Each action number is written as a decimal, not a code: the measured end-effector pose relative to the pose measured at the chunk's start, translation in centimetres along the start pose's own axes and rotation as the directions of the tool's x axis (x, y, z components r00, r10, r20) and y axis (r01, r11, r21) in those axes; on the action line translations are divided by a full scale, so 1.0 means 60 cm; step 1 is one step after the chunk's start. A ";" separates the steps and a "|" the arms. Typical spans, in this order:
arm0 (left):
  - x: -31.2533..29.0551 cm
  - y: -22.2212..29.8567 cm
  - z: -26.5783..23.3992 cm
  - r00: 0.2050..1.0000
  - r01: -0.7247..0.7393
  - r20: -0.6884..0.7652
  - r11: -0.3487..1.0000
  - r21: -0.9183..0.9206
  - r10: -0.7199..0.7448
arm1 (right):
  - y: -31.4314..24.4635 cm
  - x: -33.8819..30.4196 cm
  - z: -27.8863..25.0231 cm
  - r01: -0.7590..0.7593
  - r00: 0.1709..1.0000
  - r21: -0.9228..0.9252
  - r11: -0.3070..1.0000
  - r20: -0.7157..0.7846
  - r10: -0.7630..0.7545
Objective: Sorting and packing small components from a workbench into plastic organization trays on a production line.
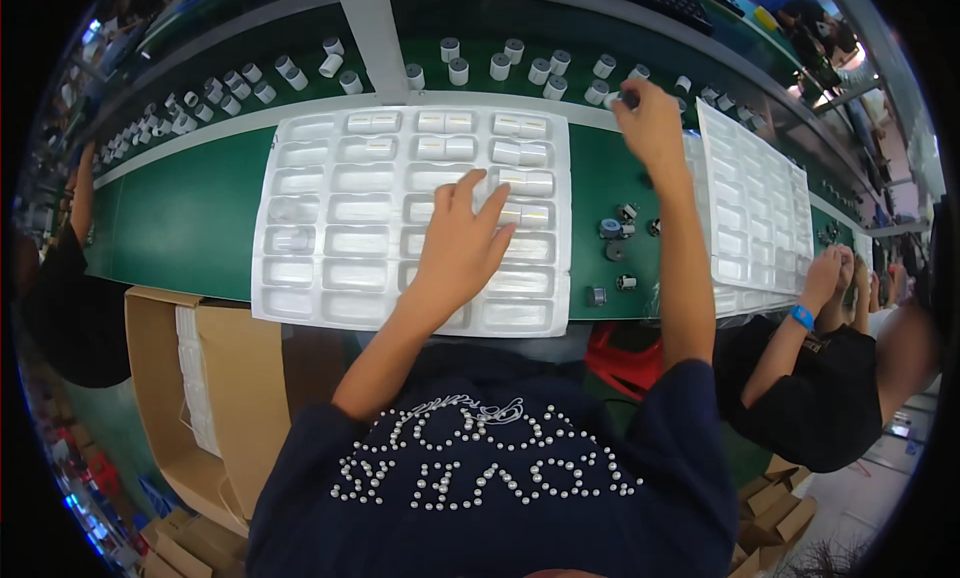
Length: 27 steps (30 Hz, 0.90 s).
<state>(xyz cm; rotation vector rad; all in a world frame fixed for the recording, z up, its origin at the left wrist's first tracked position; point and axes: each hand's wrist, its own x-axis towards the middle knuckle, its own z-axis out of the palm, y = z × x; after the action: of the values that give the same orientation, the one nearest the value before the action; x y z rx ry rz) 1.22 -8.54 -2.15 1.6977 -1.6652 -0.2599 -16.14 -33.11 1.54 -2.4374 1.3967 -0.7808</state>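
A white moulded tray (360, 306) with rows of compartments lies on the green bench. Several of its compartments hold white cylinders (527, 183), lying on their sides, mostly toward the right and far rows. My left hand (462, 240) is over the tray's right half with fingers spread, its index finger and thumb beside a cylinder (533, 216) in the right column; whether they touch it is unclear. My right hand (650, 123) reaches to the shelf at the back. Its fingers are pinched on a white cylinder (614, 100) with a dark end, partly hidden by the fingers.
More white cylinders with dark ends (458, 71) stand along the back shelf (430, 96). Small dark and metallic parts (612, 230) lie right of the tray. Stacked trays (755, 203) and a co-worker (810, 378) are farther right. An open cardboard box (235, 378) stands at left.
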 end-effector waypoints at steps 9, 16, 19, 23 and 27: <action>-0.003 -0.016 0.021 0.999 -0.027 0.029 0.999 -0.047 0.028 | 0.071 0.081 0.030 0.106 0.925 -0.425 0.899 0.373 0.067; -0.004 -0.004 -0.006 0.974 0.197 -0.026 0.901 -0.388 -0.224 | 0.092 -0.006 -0.067 0.128 0.979 -0.087 0.988 0.168 -0.112; -0.011 -0.011 -0.004 0.948 0.276 0.108 0.606 -0.747 -0.298 | 0.102 -0.047 -0.081 0.065 0.932 -0.180 0.982 0.363 0.004; -0.004 0.006 -0.024 0.933 0.323 0.211 0.418 -0.849 -0.293 | 0.123 -0.053 -0.063 0.049 0.886 -0.130 0.990 0.462 0.017; -0.011 0.018 -0.036 0.861 0.456 0.439 0.009 -0.890 -0.256 | 0.099 -0.045 -0.061 0.113 0.851 -0.411 0.905 0.509 0.125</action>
<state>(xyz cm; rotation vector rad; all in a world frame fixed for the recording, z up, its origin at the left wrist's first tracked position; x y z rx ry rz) 1.59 -7.01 -0.16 0.8782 -0.5813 -1.4721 -23.60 -33.65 1.04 -2.6535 1.4453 0.2468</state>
